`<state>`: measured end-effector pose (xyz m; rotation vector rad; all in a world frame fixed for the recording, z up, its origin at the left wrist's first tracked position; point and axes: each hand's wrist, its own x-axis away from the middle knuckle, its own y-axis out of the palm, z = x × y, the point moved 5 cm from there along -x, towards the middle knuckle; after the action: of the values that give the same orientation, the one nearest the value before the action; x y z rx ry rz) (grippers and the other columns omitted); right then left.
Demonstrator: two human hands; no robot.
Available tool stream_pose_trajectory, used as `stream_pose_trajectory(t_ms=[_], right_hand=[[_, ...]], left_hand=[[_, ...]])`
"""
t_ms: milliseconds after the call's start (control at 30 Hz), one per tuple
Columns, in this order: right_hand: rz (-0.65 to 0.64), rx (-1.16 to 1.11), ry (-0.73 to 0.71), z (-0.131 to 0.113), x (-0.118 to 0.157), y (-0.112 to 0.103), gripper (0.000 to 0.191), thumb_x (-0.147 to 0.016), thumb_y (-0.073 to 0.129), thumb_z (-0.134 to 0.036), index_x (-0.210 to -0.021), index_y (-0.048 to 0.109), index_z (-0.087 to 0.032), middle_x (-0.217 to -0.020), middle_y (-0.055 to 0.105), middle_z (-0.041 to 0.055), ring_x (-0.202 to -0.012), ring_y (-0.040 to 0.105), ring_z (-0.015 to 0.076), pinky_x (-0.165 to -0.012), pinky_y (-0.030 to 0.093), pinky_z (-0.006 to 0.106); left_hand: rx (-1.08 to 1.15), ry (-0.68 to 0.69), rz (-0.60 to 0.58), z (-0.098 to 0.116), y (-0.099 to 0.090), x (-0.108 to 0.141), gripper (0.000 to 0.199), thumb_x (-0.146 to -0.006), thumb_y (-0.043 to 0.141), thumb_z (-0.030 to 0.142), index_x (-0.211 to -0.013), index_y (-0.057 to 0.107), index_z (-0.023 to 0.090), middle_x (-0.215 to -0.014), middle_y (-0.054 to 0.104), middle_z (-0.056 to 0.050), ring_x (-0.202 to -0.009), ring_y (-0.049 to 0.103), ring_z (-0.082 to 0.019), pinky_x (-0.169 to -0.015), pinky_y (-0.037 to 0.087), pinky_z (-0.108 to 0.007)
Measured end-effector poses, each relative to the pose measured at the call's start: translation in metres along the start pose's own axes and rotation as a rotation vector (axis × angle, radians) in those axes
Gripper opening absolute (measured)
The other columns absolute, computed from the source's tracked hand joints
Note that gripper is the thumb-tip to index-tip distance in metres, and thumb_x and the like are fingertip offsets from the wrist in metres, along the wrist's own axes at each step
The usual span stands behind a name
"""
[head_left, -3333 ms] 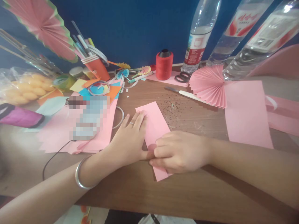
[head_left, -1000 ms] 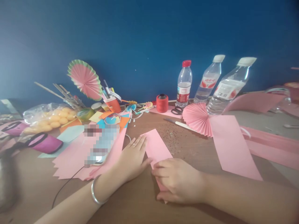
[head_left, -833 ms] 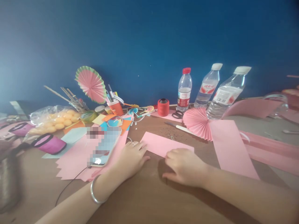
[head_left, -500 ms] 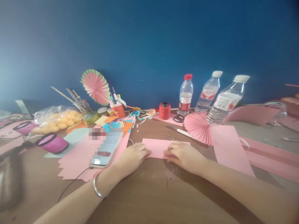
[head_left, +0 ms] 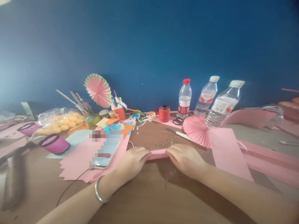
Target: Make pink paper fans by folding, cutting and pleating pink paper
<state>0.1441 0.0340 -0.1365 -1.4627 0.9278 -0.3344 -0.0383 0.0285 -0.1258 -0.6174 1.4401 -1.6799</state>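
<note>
A narrow strip of pink paper [head_left: 158, 154] spans the gap between my hands, just above the brown table [head_left: 144, 193]. Its left end is pinched in my left hand [head_left: 136, 160], the arm of which wears a silver bangle. My right hand [head_left: 184, 158] grips the other end, thumb and fingers pressed together. To the right lie a pleated pink fan [head_left: 197, 130] and a flat pink sheet [head_left: 229, 152]. A white-handled knife [head_left: 184, 135] rests behind my right hand, near scattered dark crumbs.
Left: pink sheets [head_left: 77, 158] under a phone [head_left: 108, 149], a purple band [head_left: 54, 144] and a bag of yellow balls [head_left: 62, 121]. Back: a cup of pens [head_left: 118, 111], red thread [head_left: 164, 114], scissors [head_left: 177, 121] and bottles [head_left: 184, 101]. Another person's hand [head_left: 291, 105] shows at far right.
The pink paper between my hands lay flat and wide; now it shows as a narrow strip. Both hands have closed in on its ends. The view has shifted slightly.
</note>
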Motion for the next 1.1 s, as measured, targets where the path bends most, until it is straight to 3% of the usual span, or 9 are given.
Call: stream_pose_trajectory(t_ms=[167,333,533,767,967,1100], right_hand=[[-0.005,-0.176,0.088,0.003,-0.003,-0.018,0.025,-0.094,0.044,-0.028,-0.082,0.064,-0.020,-0.079,0.066,0.0019,-0.077,0.059,0.0168,-0.069,0.039,0.027],[-0.197,-0.340,0.249,0.006,-0.005,-0.027,0.023,-0.088,0.046,-0.020,-0.077,0.066,-0.023,-0.081,0.070,-0.0009,-0.075,0.062,0.0162,-0.065,0.038,0.025],[-0.338,-0.273,0.194,-0.008,0.000,-0.009,0.021,-0.084,0.047,-0.020,-0.069,0.062,-0.021,-0.071,0.067,0.0008,-0.066,0.060,0.0168,-0.055,0.030,0.026],[-0.350,-0.263,0.110,-0.020,-0.007,0.005,0.024,-0.089,0.047,-0.030,-0.076,0.066,-0.022,-0.080,0.069,0.0019,-0.074,0.062,0.0182,-0.061,0.035,0.026],[-0.336,-0.250,0.130,0.023,-0.012,0.001,0.024,-0.090,0.048,-0.026,-0.075,0.065,-0.020,-0.080,0.068,0.0017,-0.075,0.060,0.0164,-0.068,0.040,0.026],[-0.339,-0.245,0.124,0.053,-0.013,-0.005,0.027,-0.091,0.044,-0.024,-0.072,0.063,-0.019,-0.077,0.067,0.0017,-0.071,0.059,0.0153,-0.064,0.041,0.025]], left_hand=[[0.191,-0.154,-0.032,0.001,-0.016,-0.001,0.026,-0.092,0.041,0.022,-0.077,0.062,0.019,-0.076,0.065,0.001,-0.069,0.060,-0.013,-0.062,0.044,-0.021],[0.326,-0.232,-0.141,-0.002,-0.019,-0.001,0.029,-0.088,0.042,0.027,-0.070,0.063,0.017,-0.067,0.066,0.001,-0.062,0.060,-0.013,-0.052,0.041,-0.020],[0.380,-0.252,-0.226,0.010,-0.002,0.001,0.017,-0.077,0.057,0.028,-0.083,0.072,0.025,-0.083,0.072,0.002,-0.075,0.063,-0.017,-0.065,0.043,-0.023],[0.394,-0.296,-0.235,0.011,0.013,0.001,0.019,-0.076,0.053,0.025,-0.072,0.071,0.021,-0.069,0.069,0.002,-0.063,0.060,-0.015,-0.057,0.039,-0.023],[0.386,-0.341,-0.204,-0.012,0.002,-0.002,0.022,-0.078,0.050,0.028,-0.073,0.069,0.019,-0.071,0.069,0.000,-0.066,0.060,-0.016,-0.058,0.040,-0.023],[0.367,-0.353,-0.191,-0.020,-0.002,-0.003,0.025,-0.080,0.050,0.034,-0.072,0.068,0.019,-0.066,0.066,0.001,-0.063,0.057,-0.015,-0.054,0.038,-0.023]])
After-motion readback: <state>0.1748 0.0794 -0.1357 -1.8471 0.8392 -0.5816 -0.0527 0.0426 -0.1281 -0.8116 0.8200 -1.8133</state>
